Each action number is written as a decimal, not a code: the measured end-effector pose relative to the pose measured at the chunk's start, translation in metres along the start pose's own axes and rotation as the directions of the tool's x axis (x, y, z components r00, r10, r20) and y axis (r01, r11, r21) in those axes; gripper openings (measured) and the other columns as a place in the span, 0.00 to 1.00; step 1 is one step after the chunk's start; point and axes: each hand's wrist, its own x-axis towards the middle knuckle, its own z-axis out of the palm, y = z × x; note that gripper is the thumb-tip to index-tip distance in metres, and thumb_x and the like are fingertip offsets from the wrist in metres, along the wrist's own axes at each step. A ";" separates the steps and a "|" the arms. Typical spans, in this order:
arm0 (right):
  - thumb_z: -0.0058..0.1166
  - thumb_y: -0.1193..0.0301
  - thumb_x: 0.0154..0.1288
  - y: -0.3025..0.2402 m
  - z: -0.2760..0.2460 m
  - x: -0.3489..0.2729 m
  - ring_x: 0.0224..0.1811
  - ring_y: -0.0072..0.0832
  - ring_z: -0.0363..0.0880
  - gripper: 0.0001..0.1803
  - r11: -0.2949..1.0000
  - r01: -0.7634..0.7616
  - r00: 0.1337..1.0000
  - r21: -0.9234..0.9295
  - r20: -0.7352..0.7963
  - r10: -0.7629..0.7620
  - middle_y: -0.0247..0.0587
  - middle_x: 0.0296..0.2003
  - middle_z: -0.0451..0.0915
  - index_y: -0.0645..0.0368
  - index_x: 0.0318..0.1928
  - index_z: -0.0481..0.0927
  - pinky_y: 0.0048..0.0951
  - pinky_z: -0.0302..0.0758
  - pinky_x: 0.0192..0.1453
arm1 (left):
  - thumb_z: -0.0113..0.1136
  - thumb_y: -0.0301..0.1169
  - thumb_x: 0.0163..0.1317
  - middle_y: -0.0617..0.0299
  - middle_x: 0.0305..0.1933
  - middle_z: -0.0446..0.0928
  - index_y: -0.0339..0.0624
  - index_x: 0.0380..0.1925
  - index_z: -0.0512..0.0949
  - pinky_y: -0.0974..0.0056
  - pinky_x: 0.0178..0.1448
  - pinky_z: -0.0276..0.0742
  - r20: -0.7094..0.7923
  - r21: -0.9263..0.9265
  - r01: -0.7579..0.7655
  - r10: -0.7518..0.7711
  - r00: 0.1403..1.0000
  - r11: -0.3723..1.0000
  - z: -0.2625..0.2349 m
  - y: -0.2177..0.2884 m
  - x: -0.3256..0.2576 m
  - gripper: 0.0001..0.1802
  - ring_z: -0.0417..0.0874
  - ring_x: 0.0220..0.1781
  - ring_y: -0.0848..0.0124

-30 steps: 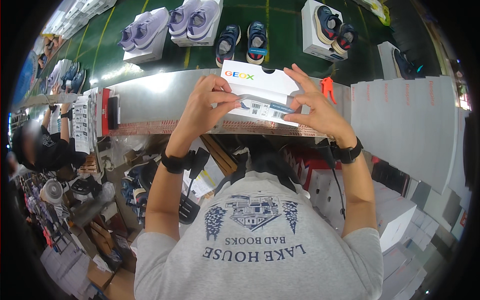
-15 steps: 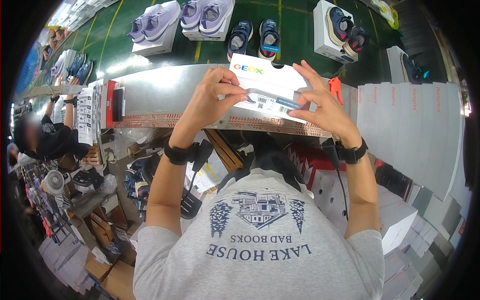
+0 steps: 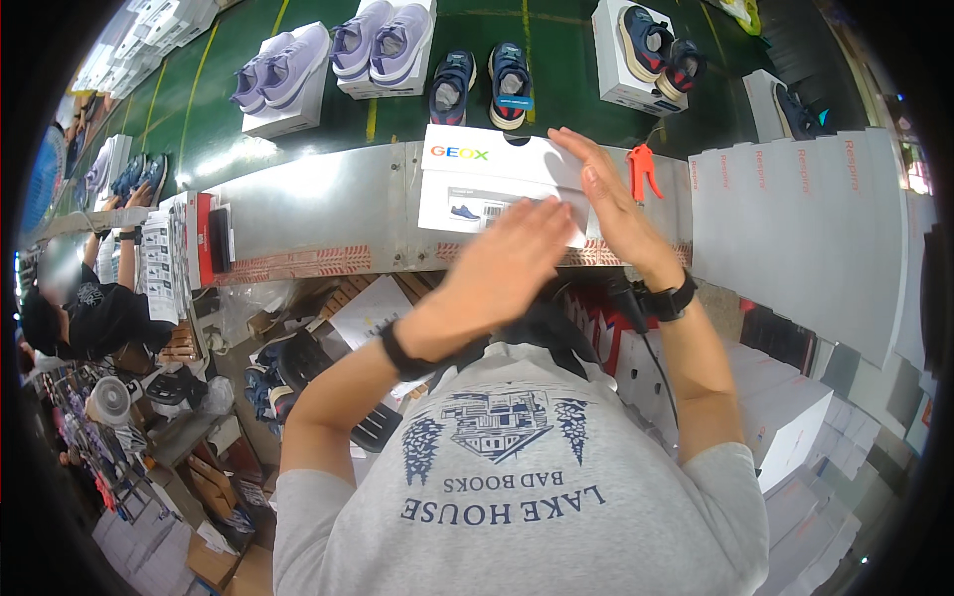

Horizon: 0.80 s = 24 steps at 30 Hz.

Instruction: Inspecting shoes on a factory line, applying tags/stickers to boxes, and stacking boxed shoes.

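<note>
A white shoe box [image 3: 507, 159] sits at the workbench edge, its labelled end toward me. My left hand [image 3: 517, 253] lies across the right part of the label [image 3: 465, 212] with fingers stretched out; it is slightly blurred. Against the box's right side and top rests my right hand [image 3: 616, 204], fingers extended. The left hand hides the label's right part and any strip there. Behind the box stands a pair of navy children's shoes [image 3: 509, 87], one with a blue tag.
A metal ledge [image 3: 318, 189] borders the green conveyor belt [image 3: 373, 25]. A red air blow gun [image 3: 641, 171] lies right of the box. Lilac sneakers [image 3: 288, 68] on boxes stand far left; stacked white boxes [image 3: 795, 238] fill the right. A co-worker [image 3: 99, 278] is at left.
Earlier both hands pinched a clear strip with a blue piece across the box end. Now the pinch is released; my left hand has moved right and lies flat over that spot.
</note>
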 end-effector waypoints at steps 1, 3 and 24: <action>0.30 0.51 0.83 0.004 0.005 -0.001 0.76 0.49 0.59 0.30 0.998 0.005 0.998 -0.058 -0.068 -0.009 0.53 0.70 0.67 0.61 0.68 0.70 0.45 0.55 0.78 | 0.61 0.32 0.58 0.42 0.71 0.69 0.26 0.63 0.72 0.45 0.79 0.59 0.010 0.064 0.026 -0.027 1.000 0.998 0.006 0.016 0.008 0.33 0.67 0.76 0.48; 0.27 0.52 0.83 0.011 0.016 -0.002 0.72 0.49 0.63 0.31 0.985 0.048 0.980 -0.163 -0.182 -0.078 0.54 0.66 0.71 0.62 0.68 0.70 0.46 0.54 0.78 | 0.59 0.32 0.58 0.43 0.72 0.69 0.27 0.63 0.72 0.46 0.79 0.58 0.010 0.128 0.038 -0.040 0.999 0.991 0.012 0.015 0.004 0.32 0.66 0.77 0.48; 0.68 0.55 0.65 0.225 -0.005 0.163 0.40 0.23 0.77 0.23 0.529 -0.837 0.532 0.140 -0.018 0.846 0.33 0.38 0.82 0.63 0.47 0.85 0.26 0.74 0.46 | 0.71 0.31 0.54 0.45 0.77 0.63 0.34 0.69 0.67 0.45 0.81 0.54 0.040 0.224 0.463 -0.483 0.875 0.858 -0.047 -0.018 -0.049 0.41 0.61 0.79 0.49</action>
